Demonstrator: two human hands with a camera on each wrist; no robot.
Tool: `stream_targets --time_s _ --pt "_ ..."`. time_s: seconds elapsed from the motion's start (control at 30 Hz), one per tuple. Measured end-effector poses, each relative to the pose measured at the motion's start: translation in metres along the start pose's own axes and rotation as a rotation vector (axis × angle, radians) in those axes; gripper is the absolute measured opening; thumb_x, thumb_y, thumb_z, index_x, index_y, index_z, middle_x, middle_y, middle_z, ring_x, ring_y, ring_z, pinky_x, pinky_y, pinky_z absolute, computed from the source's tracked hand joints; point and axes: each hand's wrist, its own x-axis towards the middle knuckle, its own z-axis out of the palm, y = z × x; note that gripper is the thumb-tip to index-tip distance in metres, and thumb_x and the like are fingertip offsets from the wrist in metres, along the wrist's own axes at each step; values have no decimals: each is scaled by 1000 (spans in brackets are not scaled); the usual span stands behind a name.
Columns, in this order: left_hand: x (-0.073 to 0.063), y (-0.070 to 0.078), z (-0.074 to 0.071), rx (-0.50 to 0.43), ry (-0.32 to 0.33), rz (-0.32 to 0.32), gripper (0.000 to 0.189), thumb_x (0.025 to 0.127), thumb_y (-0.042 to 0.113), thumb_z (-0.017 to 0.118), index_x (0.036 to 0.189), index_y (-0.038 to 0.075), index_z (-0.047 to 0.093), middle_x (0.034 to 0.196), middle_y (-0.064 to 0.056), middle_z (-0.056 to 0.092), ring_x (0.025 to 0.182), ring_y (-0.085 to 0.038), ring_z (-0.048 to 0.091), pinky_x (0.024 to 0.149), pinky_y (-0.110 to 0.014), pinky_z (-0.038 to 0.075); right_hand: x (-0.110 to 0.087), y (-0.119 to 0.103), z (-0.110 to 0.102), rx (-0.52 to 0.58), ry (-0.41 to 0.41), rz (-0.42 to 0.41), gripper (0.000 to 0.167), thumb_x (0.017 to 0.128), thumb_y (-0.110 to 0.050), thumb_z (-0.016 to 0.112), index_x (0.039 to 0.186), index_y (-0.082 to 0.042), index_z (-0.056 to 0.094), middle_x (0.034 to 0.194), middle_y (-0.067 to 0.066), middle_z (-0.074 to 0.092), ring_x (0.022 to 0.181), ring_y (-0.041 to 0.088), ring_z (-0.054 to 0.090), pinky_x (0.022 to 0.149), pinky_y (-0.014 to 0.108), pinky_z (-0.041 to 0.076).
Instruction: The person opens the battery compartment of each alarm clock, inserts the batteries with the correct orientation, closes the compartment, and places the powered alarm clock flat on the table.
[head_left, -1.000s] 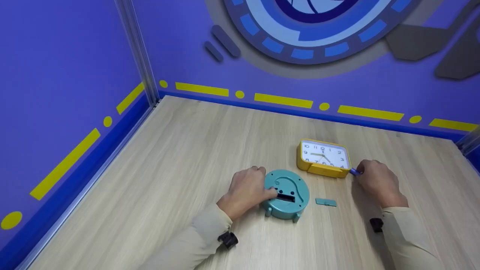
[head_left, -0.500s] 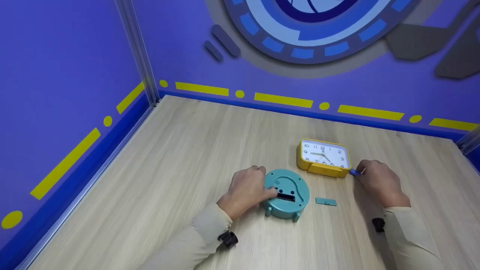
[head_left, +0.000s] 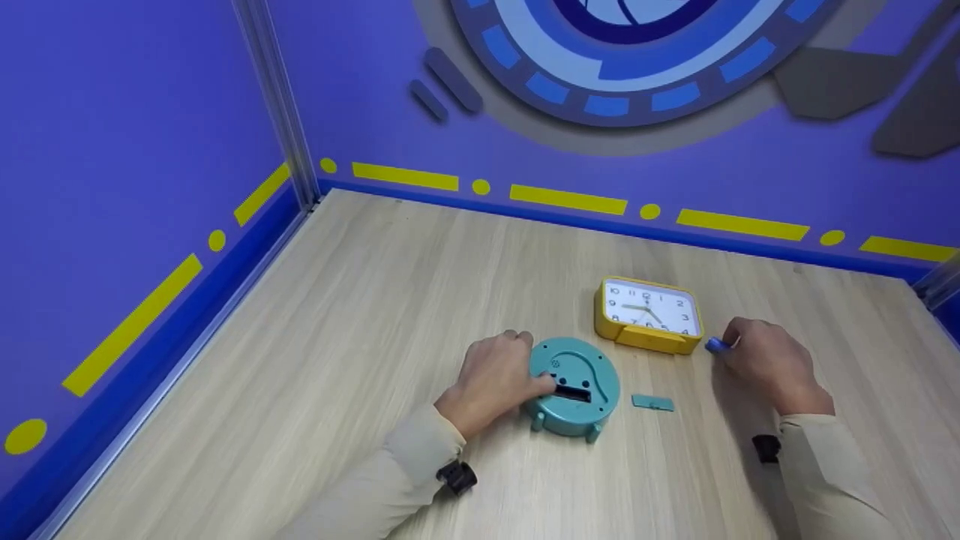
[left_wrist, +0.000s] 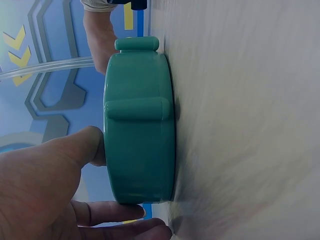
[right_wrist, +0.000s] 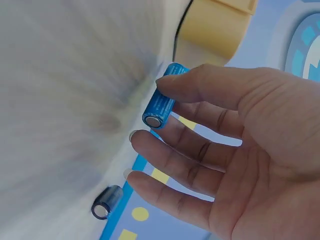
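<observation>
A round teal alarm clock [head_left: 574,352] lies back side up on the table, its battery slot uncovered and dark. My left hand [head_left: 495,382] grips its left side, thumb on the back at the slot's edge; the left wrist view shows the fingers beside the teal rim [left_wrist: 140,150]. Between thumb and fingers, my right hand [head_left: 772,364] pinches a blue battery [right_wrist: 162,100], just right of the yellow clock. A second battery [right_wrist: 107,202] lies on the table in the right wrist view; the head view does not show it. The teal battery cover [head_left: 652,403] lies right of the round clock.
The yellow rectangular alarm clock [head_left: 649,311] lies face up behind the teal one. Blue-purple panels [head_left: 450,135] border the wooden table [head_left: 360,300] at the back and left.
My right hand has shifted slightly right with the blue battery, away from the yellow clock's corner, and the battery's angle has turned. The left hand and teal clock stay put.
</observation>
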Motion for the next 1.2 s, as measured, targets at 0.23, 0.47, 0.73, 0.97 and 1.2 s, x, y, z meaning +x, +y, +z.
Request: stream_targets --time_s 0.23,0.47,0.73,0.97,1.2 --pt "0 0 0 6 -5 -6 32 88 38 75 91 8 64 76 1 51 66 -12 47 57 -30 45 -9 -8 -14 12 100 -27 23 93 0 71 111 13 65 98 30 65 79 37 59 72 53 54" --pt "1 1 0 16 2 -10 32 87 38 76 92 9 66 75 3 51 65 -11 46 56 -29 44 -19 -24 -21 31 199 -116 19 88 1 76 103 10 67 92 26 63 72 34 61 61 49 51" --pt "0 2 -1 15 -5 -12 31 87 36 76 94 7 67 76 2 51 65 -12 45 56 -29 44 -29 -43 -22 11 225 -167 22 87 1 78 105 8 68 93 26 63 73 33 61 61 51 53" --pt "0 1 0 12 -6 -16 32 87 36 76 96 7 67 77 2 51 65 -11 45 56 -28 43 -38 -71 -19 -28 270 -225 26 86 1 81 109 7 70 96 24 63 76 34 62 68 54 55" --pt "1 0 0 3 -6 -16 31 88 37 76 94 8 66 76 2 51 65 -12 46 56 -28 43 -47 -96 -11 -57 279 -301 27 87 2 82 112 5 72 100 22 63 82 34 61 71 51 57"
